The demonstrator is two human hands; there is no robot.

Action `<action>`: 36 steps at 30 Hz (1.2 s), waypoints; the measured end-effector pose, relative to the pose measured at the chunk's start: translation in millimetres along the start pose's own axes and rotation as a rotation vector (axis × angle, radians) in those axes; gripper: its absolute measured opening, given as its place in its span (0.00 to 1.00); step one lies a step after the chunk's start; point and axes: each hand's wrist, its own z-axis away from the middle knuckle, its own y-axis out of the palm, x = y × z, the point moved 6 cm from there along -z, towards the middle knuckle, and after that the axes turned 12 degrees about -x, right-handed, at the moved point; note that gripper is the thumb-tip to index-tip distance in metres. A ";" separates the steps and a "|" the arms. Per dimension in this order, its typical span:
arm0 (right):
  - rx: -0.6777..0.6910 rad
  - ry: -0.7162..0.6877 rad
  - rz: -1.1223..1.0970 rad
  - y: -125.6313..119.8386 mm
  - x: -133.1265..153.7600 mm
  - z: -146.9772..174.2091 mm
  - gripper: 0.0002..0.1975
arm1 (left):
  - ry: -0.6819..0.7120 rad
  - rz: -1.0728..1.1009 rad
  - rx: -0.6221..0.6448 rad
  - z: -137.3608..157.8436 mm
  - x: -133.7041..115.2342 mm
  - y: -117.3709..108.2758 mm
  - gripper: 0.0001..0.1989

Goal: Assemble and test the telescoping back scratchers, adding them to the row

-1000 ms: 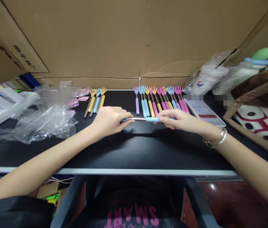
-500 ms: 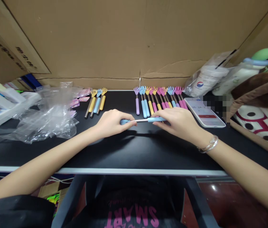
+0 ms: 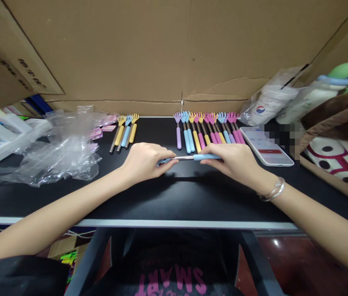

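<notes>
Both hands hold a light-blue back scratcher [image 3: 185, 158] level above the black table. My left hand [image 3: 147, 162] pinches its blue claw end, largely hidden by the fingers. My right hand [image 3: 231, 160] is closed on the blue handle, and a bare metal rod shows between the hands. Behind my right hand lies a row of several back scratchers [image 3: 189, 137] in purple, blue, yellow and pink, claws toward the cardboard. Beyond my left hand is a smaller group of yellow and blue scratcher parts [image 3: 126, 133] with metal rods.
Crumpled clear plastic bags [image 3: 72, 148] lie on the left, beside a white tray [image 3: 13, 142] and pink cards [image 3: 96, 132]. To the right are a phone [image 3: 266, 148], a bagged paper cup [image 3: 264, 107], a bottle [image 3: 315, 98] and a cloth bag [image 3: 337, 144]. Cardboard [image 3: 115, 49] walls the back.
My right hand has shifted slightly right with the handle, and a little more metal rod shows between the hands. My left hand stays on the claw end.
</notes>
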 end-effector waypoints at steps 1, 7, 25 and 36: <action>0.005 0.009 -0.007 0.5 -1.0 0.2 0.21 | 0.014 -0.013 -0.014 0.1 -1.2 -1.2 0.14; 0.049 0.027 -0.053 9.6 -5.1 3.1 0.22 | 0.099 -0.089 -0.061 1.1 -7.2 -4.1 0.15; 0.275 0.162 -0.359 16.9 1.1 2.0 0.21 | 0.257 -0.180 -0.126 4.5 -17.2 -6.2 0.14; 0.301 0.248 -0.434 17.0 0.2 0.8 0.19 | 0.155 -0.109 -0.046 -0.6 -10.8 -0.6 0.16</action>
